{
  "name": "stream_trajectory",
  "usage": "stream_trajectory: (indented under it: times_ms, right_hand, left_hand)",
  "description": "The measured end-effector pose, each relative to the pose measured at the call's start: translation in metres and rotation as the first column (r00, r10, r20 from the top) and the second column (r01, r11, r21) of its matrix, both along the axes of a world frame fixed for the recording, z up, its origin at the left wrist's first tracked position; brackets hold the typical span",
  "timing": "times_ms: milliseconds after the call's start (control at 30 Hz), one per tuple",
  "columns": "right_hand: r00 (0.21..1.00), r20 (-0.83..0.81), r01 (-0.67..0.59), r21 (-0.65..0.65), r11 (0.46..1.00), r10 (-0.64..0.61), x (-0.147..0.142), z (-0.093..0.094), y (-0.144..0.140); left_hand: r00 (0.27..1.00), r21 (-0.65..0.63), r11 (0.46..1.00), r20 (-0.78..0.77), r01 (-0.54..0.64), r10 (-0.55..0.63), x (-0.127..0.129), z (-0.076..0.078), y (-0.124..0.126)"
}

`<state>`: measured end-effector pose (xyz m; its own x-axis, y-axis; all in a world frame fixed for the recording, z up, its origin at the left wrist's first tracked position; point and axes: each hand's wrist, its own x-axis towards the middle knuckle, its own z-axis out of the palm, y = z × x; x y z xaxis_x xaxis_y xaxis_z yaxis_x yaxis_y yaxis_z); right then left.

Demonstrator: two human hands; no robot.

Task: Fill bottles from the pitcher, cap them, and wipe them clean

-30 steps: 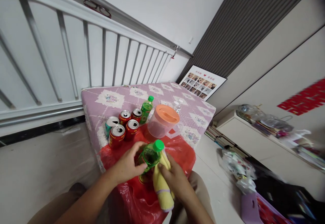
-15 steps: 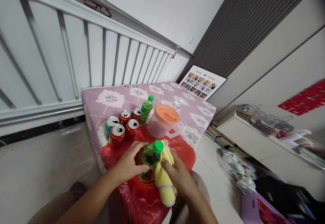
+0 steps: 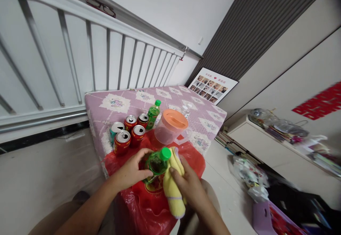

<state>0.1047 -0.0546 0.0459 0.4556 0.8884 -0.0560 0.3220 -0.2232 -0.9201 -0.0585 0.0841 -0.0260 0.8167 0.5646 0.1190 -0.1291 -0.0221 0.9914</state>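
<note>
Green bottle (image 3: 156,164) sits tilted over the red bag (image 3: 149,199), cap end up and toward your right, body gripped in your curled left hand (image 3: 131,172), while your right hand (image 3: 186,185) presses the yellow cloth (image 3: 172,188) against its right side.

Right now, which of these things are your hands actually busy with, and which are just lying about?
In hand:
left hand gripping green bottle
right hand pressing yellow cloth to it

Lying about:
red cans
second green bottle
orange-lidded jug
red plastic bag
</note>
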Motion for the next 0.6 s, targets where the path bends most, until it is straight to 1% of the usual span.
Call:
stream_trajectory:
  times_ms: [100,167,200,267,367,400,500,600]
  right_hand:
    - [0.999,-0.031,0.043,0.081,0.996,-0.041,-0.002,0.021,0.0]
    - [0.999,-0.041,0.036,0.102,0.994,-0.032,-0.002,0.026,0.002]
    - [0.999,-0.049,0.027,0.101,0.995,-0.022,-0.002,0.026,0.003]
    - [0.996,-0.09,0.006,0.082,0.997,0.002,-0.001,0.019,0.006]
    - [0.993,-0.112,-0.045,0.038,0.998,0.049,0.001,0.001,0.01]
    - [0.994,-0.09,-0.064,0.024,0.998,0.066,0.001,-0.005,0.011]
    - [0.994,0.053,-0.096,-0.036,0.995,0.098,0.001,-0.021,0.01]
    - [0.987,0.127,-0.084,-0.085,0.993,0.095,0.0,-0.029,0.01]
  left_hand:
    - [1.0,0.0,1.0,0.006,0.021,-0.021,0.0,0.0,0.001]
    - [0.999,-0.009,0.999,0.016,0.031,-0.031,0.0,0.0,0.001]
    - [0.999,-0.015,0.999,0.02,0.032,-0.032,0.0,0.0,0.001]
    - [0.999,-0.027,0.999,0.025,0.03,-0.029,0.0,0.002,0.001]
    - [0.999,-0.034,0.999,0.027,0.034,-0.033,-0.001,0.005,0.0]
    - [0.999,-0.032,0.999,0.028,0.038,-0.037,-0.001,0.006,0.0]
    - [0.999,-0.008,0.999,0.012,0.038,-0.038,-0.003,0.008,-0.001]
    - [0.999,0.051,0.999,-0.036,-0.002,0.004,-0.002,0.008,-0.006]
